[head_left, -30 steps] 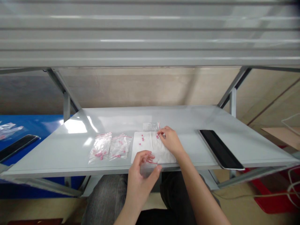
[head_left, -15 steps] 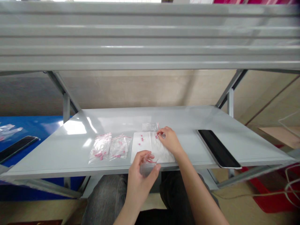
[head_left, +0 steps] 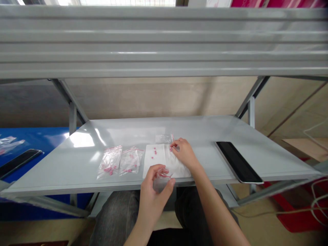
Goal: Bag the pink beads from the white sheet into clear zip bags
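My left hand (head_left: 155,191) is curled around a small clear zip bag (head_left: 162,175) with a red strip, held at the near edge of the table. On the white sheet (head_left: 159,164), my right hand (head_left: 183,152) has its thumb and forefinger pinched at a small pink piece (head_left: 171,149), partly hidden by the fingertips. Several more small pink pieces (head_left: 155,152) lie on the left half of the sheet. An empty-looking clear zip bag (head_left: 163,138) lies flat just beyond the sheet.
Left of the sheet lie clear zip bags (head_left: 110,160) with pink pieces inside. A black tablet-like device (head_left: 238,162) rests at right, its corner by the front edge. A grey ribbed shelf (head_left: 164,44) crosses above. On a blue surface (head_left: 51,136) at left is a phone (head_left: 19,162).
The view has tilted up very slightly. Both hands stay almost where they were, the right fingertips having shifted a little at the pink piece.
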A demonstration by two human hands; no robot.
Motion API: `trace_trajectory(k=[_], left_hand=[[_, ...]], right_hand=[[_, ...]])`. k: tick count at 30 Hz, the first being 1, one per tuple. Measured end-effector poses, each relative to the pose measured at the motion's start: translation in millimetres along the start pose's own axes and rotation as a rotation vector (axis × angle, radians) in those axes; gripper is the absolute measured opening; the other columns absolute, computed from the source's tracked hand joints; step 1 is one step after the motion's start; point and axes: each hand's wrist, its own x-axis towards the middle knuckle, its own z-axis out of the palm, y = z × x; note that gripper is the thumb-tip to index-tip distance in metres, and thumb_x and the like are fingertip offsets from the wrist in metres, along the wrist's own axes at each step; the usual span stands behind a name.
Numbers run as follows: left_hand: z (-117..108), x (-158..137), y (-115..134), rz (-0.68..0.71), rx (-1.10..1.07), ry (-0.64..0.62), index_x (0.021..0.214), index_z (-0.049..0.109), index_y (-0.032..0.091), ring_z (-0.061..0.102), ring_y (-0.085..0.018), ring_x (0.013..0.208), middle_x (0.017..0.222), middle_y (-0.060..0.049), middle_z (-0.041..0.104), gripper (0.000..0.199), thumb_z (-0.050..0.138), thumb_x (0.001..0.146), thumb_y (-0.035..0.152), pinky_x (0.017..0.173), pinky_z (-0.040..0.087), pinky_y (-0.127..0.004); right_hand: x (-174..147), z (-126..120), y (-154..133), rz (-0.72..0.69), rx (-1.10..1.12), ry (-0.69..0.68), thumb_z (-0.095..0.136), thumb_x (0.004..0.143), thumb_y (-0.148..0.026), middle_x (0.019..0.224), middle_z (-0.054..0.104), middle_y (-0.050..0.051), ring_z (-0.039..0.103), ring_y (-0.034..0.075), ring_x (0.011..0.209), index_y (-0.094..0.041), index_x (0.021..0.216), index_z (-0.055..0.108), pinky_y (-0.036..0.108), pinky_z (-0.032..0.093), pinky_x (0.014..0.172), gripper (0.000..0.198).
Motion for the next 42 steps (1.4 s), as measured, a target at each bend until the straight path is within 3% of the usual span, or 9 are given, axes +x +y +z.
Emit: trace_trajectory(k=[6,13,16,18,22,28,35,38,42], left_hand=[[-0.7,-0.3,1.3,-0.007,-0.001,0.001,0.107,0.056,0.021,0.064,-0.02,0.094,0.099,-0.004,0.065,0.028,0.067,0.084,0.033,0.087,0.05,-0.035],[-0.3,0.8,1.8,0.006,-0.023,0.006,0.108,0.057,0.021,0.064,-0.02,0.094,0.099,-0.005,0.066,0.028,0.067,0.084,0.032,0.085,0.05,-0.034],[-0.3,1.2,1.7,0.004,-0.022,0.014,0.108,0.057,0.02,0.065,-0.021,0.093,0.098,-0.005,0.066,0.029,0.067,0.083,0.031,0.085,0.05,-0.033],[-0.4,0.8,1.0,0.006,-0.015,0.026,0.106,0.057,0.02,0.065,-0.021,0.093,0.097,-0.005,0.067,0.029,0.068,0.082,0.031,0.085,0.05,-0.033],[-0.7,-1.0,-1.2,-0.014,-0.024,0.015,0.108,0.057,0.021,0.065,-0.021,0.094,0.098,-0.005,0.067,0.031,0.068,0.082,0.032,0.086,0.05,-0.034],[-0.8,-1.7,-2.0,-0.033,-0.016,0.013,0.109,0.057,0.022,0.065,-0.021,0.094,0.098,-0.005,0.067,0.032,0.068,0.082,0.034,0.086,0.05,-0.034],[-1.1,-0.4,-1.0,-0.017,-0.003,0.008,0.108,0.057,0.022,0.065,-0.02,0.093,0.098,-0.004,0.067,0.03,0.068,0.082,0.034,0.086,0.05,-0.033],[-1.1,-0.4,-1.2,-0.021,-0.011,0.01,0.108,0.057,0.022,0.064,-0.02,0.094,0.098,-0.004,0.066,0.031,0.068,0.082,0.035,0.087,0.05,-0.033],[-1.1,-0.1,0.2,-0.01,-0.026,0.004,0.108,0.058,0.022,0.064,-0.02,0.094,0.098,-0.004,0.066,0.029,0.068,0.083,0.035,0.086,0.05,-0.033]], right_hand=[[-4.6,-11.3,-6.9,-0.011,0.144,0.028,0.063,0.08,-0.014,0.081,0.064,0.004,0.057,0.018,0.08,-0.016,0.083,0.071,0.029,0.044,0.076,0.008],[-28.4,-31.7,-24.3,-0.286,0.842,-0.434,0.075,0.078,-0.032,0.091,0.062,0.002,0.059,0.017,0.088,-0.022,0.085,0.074,0.031,0.046,0.083,0.013],[-28.3,-28.3,-23.3,-0.271,0.896,-0.406,0.074,0.079,-0.035,0.092,0.063,0.003,0.059,0.017,0.086,-0.022,0.088,0.075,0.03,0.047,0.08,0.015],[-23.5,-22.5,-17.9,-0.179,0.795,-0.233,0.068,0.084,-0.034,0.087,0.065,0.004,0.059,0.017,0.079,-0.02,0.086,0.074,0.029,0.047,0.073,0.015],[-12.3,-8.6,-4.7,0.013,0.226,0.104,0.066,0.08,-0.022,0.076,0.067,0.005,0.057,0.019,0.071,-0.017,0.081,0.072,0.03,0.045,0.069,0.008],[-10.5,2.2,-4.6,0.058,0.008,0.141,0.071,0.075,-0.02,0.079,0.065,0.008,0.056,0.026,0.084,-0.018,0.069,0.072,0.037,0.042,0.083,0.006],[-11.9,0.1,-7.2,0.062,0.011,0.132,0.071,0.075,-0.015,0.08,0.063,0.008,0.057,0.025,0.087,-0.019,0.067,0.073,0.037,0.042,0.083,0.009],[-15.3,-8.8,-10.3,-0.013,0.226,0.062,0.072,0.077,-0.021,0.083,0.064,0.005,0.058,0.019,0.08,-0.019,0.074,0.074,0.032,0.044,0.075,0.004],[-25.8,-24.7,-21.5,-0.281,0.828,-0.228,0.075,0.078,-0.029,0.087,0.062,0.002,0.058,0.016,0.081,-0.022,0.078,0.074,0.03,0.045,0.075,0.007]])
